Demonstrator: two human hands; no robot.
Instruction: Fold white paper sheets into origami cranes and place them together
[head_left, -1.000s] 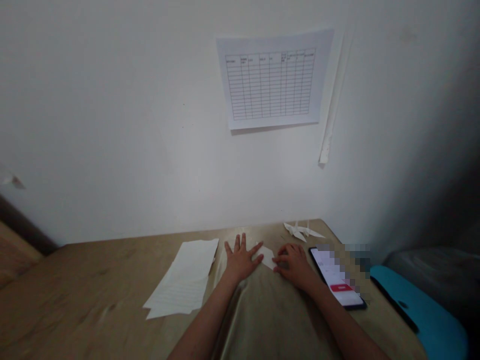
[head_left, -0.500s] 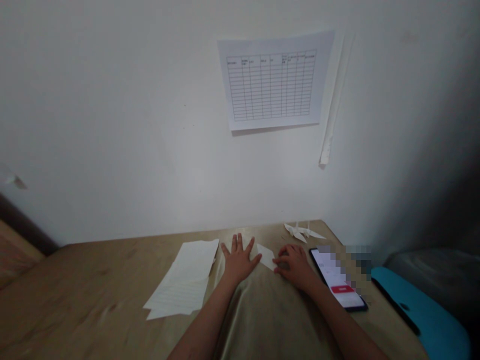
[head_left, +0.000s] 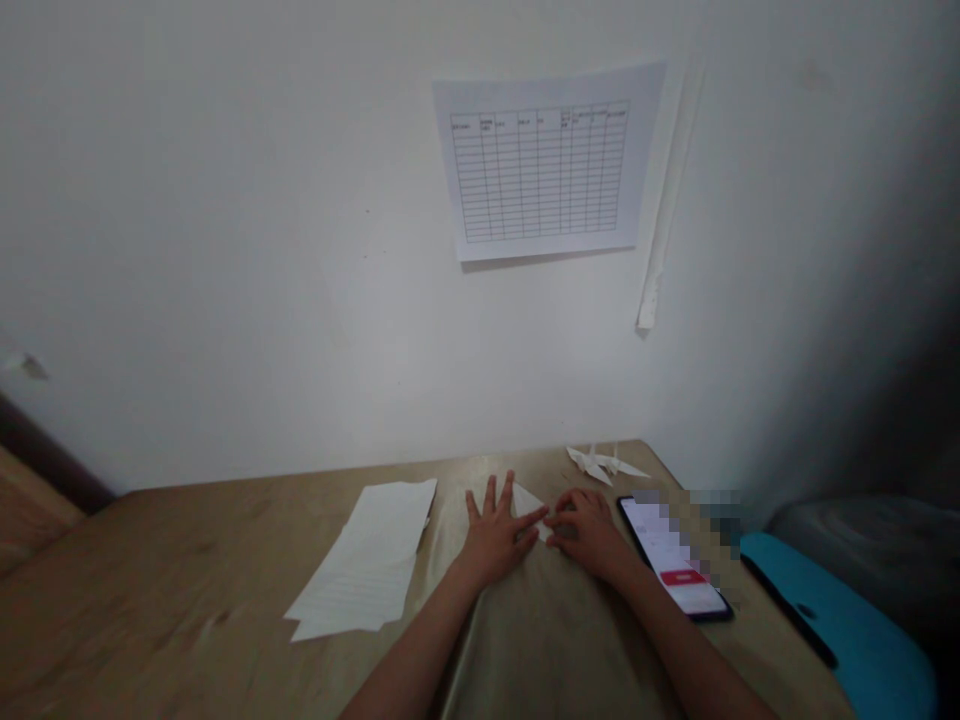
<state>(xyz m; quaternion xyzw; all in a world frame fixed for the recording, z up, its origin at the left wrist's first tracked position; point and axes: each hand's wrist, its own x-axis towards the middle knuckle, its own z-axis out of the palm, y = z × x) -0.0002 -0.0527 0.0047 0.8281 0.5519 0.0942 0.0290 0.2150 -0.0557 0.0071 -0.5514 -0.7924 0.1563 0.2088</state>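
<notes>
A small folded piece of white paper (head_left: 528, 498) lies on the table between my hands, its lower part partly covered by fingers. My left hand (head_left: 496, 532) is spread wide over its left side, the index finger and thumb reaching across the paper towards the other hand. On the right edge, the curled fingers and thumb of my right hand (head_left: 589, 532) pinch the paper. The fingertips of both hands nearly meet there.
A stack of white paper sheets (head_left: 367, 560) lies to the left. Folded paper cranes (head_left: 600, 463) sit at the back right, near the wall. A phone (head_left: 675, 560) with a lit screen lies right of my right hand. Past the table (head_left: 187, 560) edge is a blue object (head_left: 840, 620).
My left hand has moved right, its index finger and thumb now over the folded paper. The paper now shows a more triangular outline. My right hand stays almost where it was.
</notes>
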